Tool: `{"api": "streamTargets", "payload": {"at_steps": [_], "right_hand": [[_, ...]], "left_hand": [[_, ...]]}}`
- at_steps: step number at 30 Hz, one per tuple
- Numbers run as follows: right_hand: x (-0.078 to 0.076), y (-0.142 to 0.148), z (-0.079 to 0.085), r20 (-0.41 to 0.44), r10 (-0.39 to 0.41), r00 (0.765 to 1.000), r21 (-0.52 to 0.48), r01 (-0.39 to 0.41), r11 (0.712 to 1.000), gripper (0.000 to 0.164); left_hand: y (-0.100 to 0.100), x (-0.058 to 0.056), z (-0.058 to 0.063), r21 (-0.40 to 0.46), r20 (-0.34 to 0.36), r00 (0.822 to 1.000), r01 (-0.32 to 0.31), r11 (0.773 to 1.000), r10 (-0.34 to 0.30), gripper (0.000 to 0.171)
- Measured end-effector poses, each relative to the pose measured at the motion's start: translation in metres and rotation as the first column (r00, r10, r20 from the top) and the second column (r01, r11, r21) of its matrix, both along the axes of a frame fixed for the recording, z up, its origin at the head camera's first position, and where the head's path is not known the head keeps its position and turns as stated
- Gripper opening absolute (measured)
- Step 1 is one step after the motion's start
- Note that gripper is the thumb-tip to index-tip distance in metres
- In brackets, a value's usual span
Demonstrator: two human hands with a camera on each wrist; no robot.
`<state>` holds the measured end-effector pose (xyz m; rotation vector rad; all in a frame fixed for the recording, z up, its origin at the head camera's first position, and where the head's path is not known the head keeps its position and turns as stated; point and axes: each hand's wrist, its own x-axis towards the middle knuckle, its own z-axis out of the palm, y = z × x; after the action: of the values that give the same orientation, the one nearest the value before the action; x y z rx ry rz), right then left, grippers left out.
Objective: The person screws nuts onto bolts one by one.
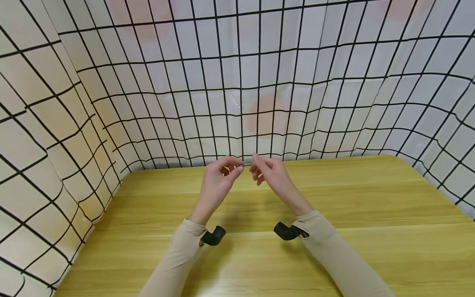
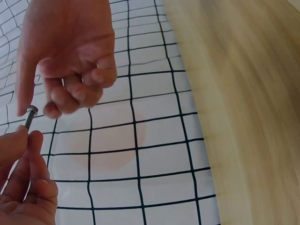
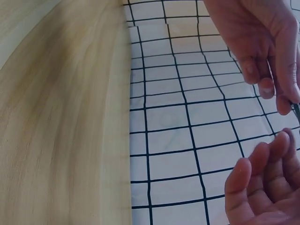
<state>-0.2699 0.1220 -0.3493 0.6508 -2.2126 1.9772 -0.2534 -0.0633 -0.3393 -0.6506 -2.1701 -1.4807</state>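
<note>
The left grip (image 1: 216, 181) pinches a small metal bolt (image 2: 30, 117) by its shank, in mid-air; likely light, stiff and slick, best taken by the head, beside which the right grip (image 1: 272, 172) sits, fingers loose, contact unclear.

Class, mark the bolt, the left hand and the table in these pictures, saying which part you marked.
Bolt (image 2: 29, 119): left wrist view, on its shaft.
Left hand (image 1: 217, 180): head view, back of the hand.
Table (image 1: 252, 264): head view, bare top.

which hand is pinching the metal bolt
The left hand: it pinches the bolt by its shank, while the right hand is by the headed end without gripping it.
</note>
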Motion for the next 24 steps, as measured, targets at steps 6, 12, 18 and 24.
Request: {"api": "streamTargets", "payload": {"at_steps": [6, 12, 18, 24], "right_hand": [[-0.0009, 0.0031, 0.0024, -0.054, 0.077, 0.996, 0.021, -0.076, 0.997, 0.035], [0.0018, 0.004, 0.0046, -0.111, 0.079, 0.991, 0.051, -0.074, 0.996, 0.029], [0.0027, 0.0018, 0.0038, -0.115, 0.057, 0.992, 0.035, -0.053, 0.998, 0.022], [0.0018, 0.0023, 0.0024, -0.093, 0.016, 0.996, 0.07, -0.01, 0.997, 0.022]], "left_hand": [[-0.002, 0.0002, -0.0003, 0.023, -0.003, 1.0, -0.019, 1.0, 0.019, 0.007], [-0.0043, -0.0009, -0.0009, 0.053, 0.004, 1.0, -0.012, 0.999, 0.011, 0.006], [-0.0049, -0.0001, -0.0011, 0.065, 0.02, 1.0, -0.007, 0.998, 0.006, 0.006], [-0.0057, -0.0014, -0.0023, 0.069, 0.031, 1.0, -0.004, 0.998, 0.002, 0.007]]}}
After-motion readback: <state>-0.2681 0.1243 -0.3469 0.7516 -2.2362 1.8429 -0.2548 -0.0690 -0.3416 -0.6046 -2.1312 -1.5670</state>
